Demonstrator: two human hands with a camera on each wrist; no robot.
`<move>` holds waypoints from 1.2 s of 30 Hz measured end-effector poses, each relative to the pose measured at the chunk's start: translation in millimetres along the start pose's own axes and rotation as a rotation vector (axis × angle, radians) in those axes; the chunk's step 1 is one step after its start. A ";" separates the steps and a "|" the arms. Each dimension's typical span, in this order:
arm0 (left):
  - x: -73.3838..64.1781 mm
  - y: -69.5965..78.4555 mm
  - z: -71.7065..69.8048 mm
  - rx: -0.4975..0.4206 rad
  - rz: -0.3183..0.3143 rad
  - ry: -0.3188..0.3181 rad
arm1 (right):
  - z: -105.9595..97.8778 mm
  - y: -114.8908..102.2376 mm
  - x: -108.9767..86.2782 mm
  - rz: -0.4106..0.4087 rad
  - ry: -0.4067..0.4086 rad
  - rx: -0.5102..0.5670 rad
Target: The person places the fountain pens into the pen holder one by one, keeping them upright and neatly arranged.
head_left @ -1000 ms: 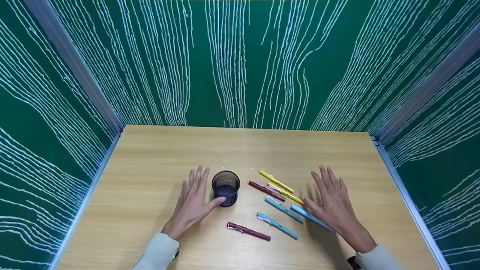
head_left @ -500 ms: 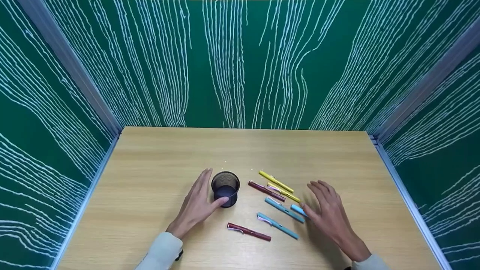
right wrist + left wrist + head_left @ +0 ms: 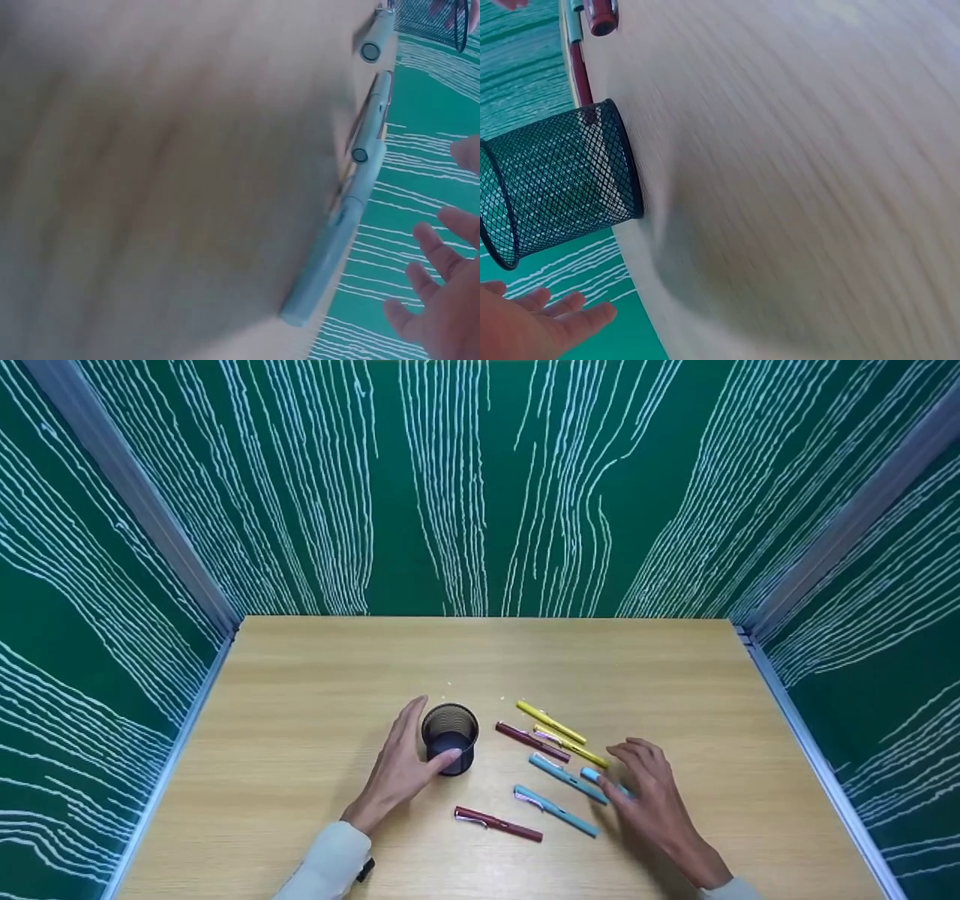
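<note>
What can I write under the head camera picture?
Left hand beside a black cup, right hand above a blue pen, more colourful pens lying between the hands.

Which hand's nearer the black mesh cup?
Left. The left hand is close beside the black mesh cup; the right hand is farther off, past the teal pens, over the bright blue pen.
</note>
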State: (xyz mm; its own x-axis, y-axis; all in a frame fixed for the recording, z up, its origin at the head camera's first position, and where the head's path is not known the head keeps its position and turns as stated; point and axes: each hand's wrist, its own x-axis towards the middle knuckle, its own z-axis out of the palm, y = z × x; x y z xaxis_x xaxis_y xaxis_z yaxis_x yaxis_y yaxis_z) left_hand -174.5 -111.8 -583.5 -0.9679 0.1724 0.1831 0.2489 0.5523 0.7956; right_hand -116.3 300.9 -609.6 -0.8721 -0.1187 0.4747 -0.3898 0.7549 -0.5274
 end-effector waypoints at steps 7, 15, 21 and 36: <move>2.6 -6.1 6.3 -0.109 0.005 -0.004 | 3.6 7.5 -6.5 0.041 -0.040 0.028; 5.3 -11.9 17.3 -0.270 0.035 0.021 | 4.0 15.5 -6.4 0.138 -0.081 0.136; 4.7 -13.9 24.6 -0.295 0.029 0.017 | 3.5 21.0 -7.4 0.246 -0.100 0.173; 3.7 -16.6 33.9 -0.383 0.020 0.013 | 16.4 37.6 -16.4 0.224 -0.028 0.248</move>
State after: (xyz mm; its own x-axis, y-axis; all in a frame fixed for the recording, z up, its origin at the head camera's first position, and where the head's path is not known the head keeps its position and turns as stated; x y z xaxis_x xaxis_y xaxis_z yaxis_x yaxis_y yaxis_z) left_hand -181.1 -92.6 -615.6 -0.9639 0.1681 0.2063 0.2387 0.2035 0.9495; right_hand -121.5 320.7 -648.8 -0.9506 0.0120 0.3101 -0.2448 0.5850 -0.7732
